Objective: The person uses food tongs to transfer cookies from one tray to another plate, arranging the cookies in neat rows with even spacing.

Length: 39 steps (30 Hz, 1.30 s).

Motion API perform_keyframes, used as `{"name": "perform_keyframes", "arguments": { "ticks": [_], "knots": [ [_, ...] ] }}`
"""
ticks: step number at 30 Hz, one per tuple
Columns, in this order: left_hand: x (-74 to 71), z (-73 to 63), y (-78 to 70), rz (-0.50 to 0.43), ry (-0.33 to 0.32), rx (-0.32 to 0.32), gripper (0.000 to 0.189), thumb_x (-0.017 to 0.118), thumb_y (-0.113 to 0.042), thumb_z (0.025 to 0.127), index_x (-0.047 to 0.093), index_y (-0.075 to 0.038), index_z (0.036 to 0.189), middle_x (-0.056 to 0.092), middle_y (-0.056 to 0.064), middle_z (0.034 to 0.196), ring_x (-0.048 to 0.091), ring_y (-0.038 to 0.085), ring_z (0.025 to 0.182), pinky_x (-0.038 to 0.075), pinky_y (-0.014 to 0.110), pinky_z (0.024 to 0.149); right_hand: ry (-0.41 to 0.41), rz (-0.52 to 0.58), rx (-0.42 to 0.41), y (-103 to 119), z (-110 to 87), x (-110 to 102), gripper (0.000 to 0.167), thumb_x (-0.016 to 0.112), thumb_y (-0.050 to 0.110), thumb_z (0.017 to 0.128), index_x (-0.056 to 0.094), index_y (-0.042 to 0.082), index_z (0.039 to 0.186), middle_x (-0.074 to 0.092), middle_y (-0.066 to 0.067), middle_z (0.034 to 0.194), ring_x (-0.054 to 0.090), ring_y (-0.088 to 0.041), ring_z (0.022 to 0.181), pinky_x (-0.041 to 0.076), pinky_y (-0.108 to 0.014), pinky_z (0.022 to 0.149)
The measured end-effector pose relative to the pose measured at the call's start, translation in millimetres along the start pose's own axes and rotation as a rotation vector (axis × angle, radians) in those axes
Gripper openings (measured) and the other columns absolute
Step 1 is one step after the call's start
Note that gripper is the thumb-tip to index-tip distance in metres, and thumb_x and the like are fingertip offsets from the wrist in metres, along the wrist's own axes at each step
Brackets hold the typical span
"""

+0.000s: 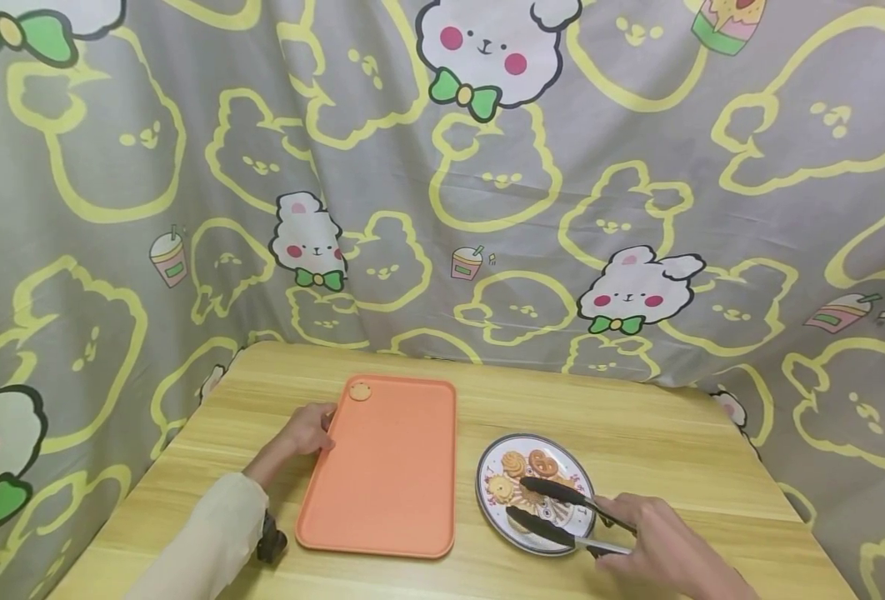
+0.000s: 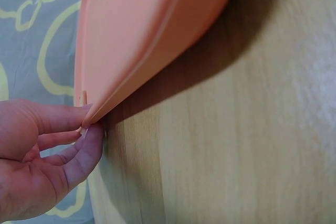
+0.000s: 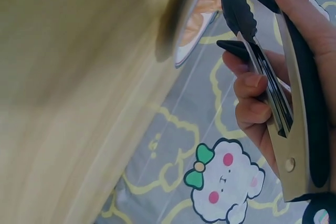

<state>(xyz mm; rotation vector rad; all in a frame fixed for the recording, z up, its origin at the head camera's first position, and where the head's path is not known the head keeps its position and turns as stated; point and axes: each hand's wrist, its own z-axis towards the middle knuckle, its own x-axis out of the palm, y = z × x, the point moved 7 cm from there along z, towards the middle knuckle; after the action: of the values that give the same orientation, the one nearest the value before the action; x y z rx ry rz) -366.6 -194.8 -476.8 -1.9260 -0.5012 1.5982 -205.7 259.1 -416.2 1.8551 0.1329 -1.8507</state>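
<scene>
My left hand point(image 1: 311, 427) pinches the left rim of an orange rectangular tray point(image 1: 390, 475); in the left wrist view thumb and fingers point(image 2: 86, 153) meet at its edge. A small round cookie point(image 1: 360, 392) lies in the tray's far left corner. My right hand point(image 1: 656, 542) grips black-tipped metal tongs point(image 1: 543, 527), their tips apart over a patterned plate point(image 1: 491, 458) with a dark rim. On the plate are several cookies, among them a swirled cookie point(image 1: 513, 463), a pretzel-shaped cookie point(image 1: 543, 463) and a scalloped cookie point(image 1: 499, 489). The tongs partly cover others.
Tray and plate stand side by side on a light wooden table point(image 1: 637, 433), the plate to the right. A grey curtain point(image 1: 397, 183) with yellow outlines and cartoon animals hangs behind and around the table. A black wrist device point(image 1: 271, 540) shows beside the left sleeve.
</scene>
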Motion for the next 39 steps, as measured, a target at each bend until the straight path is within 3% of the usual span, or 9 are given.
{"name": "perform_keyframes", "arguments": {
  "ticks": [3, 7, 13, 20, 27, 34, 39],
  "knots": [
    [-0.8, -0.3, 0.1, -0.002, -0.004, 0.005, 0.073, 0.066, 0.011, 0.068, 0.041, 0.013, 0.136, 0.060, 0.015, 0.083, 0.058, 0.015, 0.057, 0.051, 0.028, 0.053, -0.103, -0.011, -0.083, 9, 8.3, -7, 0.073, 0.079, 0.050, 0.066, 0.066, 0.000, 0.118, 0.069, 0.003, 0.093, 0.061, -0.004, 0.080, 0.053, -0.026, 0.066],
    [-0.6, 1.2, 0.9, -0.004, 0.000, 0.006, 0.073, 0.067, 0.009, 0.068, 0.041, 0.013, 0.136, 0.060, 0.014, 0.083, 0.058, 0.015, 0.057, 0.052, 0.027, 0.053, -0.135, -0.012, -0.091, 17, 20.7, -11, 0.078, 0.080, 0.049, 0.065, 0.063, -0.005, 0.119, 0.069, 0.000, 0.094, 0.063, -0.008, 0.079, 0.053, -0.028, 0.067],
    [-0.9, 1.6, -0.6, 0.006, 0.005, 0.013, 0.074, 0.067, 0.009, 0.068, 0.039, 0.013, 0.137, 0.061, 0.016, 0.084, 0.060, 0.016, 0.060, 0.052, 0.028, 0.055, -0.120, -0.031, 0.006, 24, 46.0, -4, 0.085, 0.081, 0.051, 0.062, 0.060, -0.001, 0.125, 0.066, -0.006, 0.099, 0.064, -0.020, 0.085, 0.054, -0.035, 0.072],
    [-1.3, -0.1, -1.9, -0.003, 0.008, 0.000, 0.074, 0.067, 0.008, 0.069, 0.039, 0.013, 0.137, 0.061, 0.015, 0.084, 0.059, 0.015, 0.058, 0.051, 0.027, 0.054, -0.078, 0.049, 0.094, 39, 81.5, 9, 0.096, 0.082, 0.053, 0.061, 0.050, -0.001, 0.135, 0.058, -0.022, 0.121, 0.062, -0.035, 0.102, 0.054, -0.045, 0.081],
    [-2.1, -0.7, -2.3, 0.008, 0.001, 0.004, 0.074, 0.068, 0.008, 0.069, 0.040, 0.013, 0.136, 0.061, 0.015, 0.084, 0.059, 0.015, 0.059, 0.051, 0.027, 0.055, -0.053, 0.028, 0.129, 64, 127.6, 21, 0.100, 0.081, 0.056, 0.061, 0.048, 0.000, 0.137, 0.057, -0.019, 0.124, 0.061, -0.030, 0.100, 0.053, -0.044, 0.083],
    [-0.4, -1.3, -2.2, 0.005, 0.002, 0.006, 0.073, 0.068, 0.008, 0.070, 0.039, 0.013, 0.137, 0.060, 0.013, 0.080, 0.058, 0.014, 0.055, 0.052, 0.028, 0.053, -0.030, -0.013, 0.151, 82, 169.7, 35, 0.101, 0.078, 0.060, 0.062, 0.047, -0.001, 0.137, 0.052, -0.025, 0.130, 0.056, -0.039, 0.113, 0.050, -0.048, 0.091],
    [0.2, -0.8, -0.6, -0.013, 0.010, -0.003, 0.073, 0.067, 0.009, 0.071, 0.037, 0.013, 0.138, 0.060, 0.012, 0.079, 0.058, 0.014, 0.055, 0.053, 0.029, 0.053, 0.023, -0.029, 0.171, 92, 194.7, 46, 0.103, 0.076, 0.061, 0.064, 0.045, -0.003, 0.138, 0.052, -0.024, 0.130, 0.056, -0.038, 0.113, 0.050, -0.046, 0.093]
  ]
}}
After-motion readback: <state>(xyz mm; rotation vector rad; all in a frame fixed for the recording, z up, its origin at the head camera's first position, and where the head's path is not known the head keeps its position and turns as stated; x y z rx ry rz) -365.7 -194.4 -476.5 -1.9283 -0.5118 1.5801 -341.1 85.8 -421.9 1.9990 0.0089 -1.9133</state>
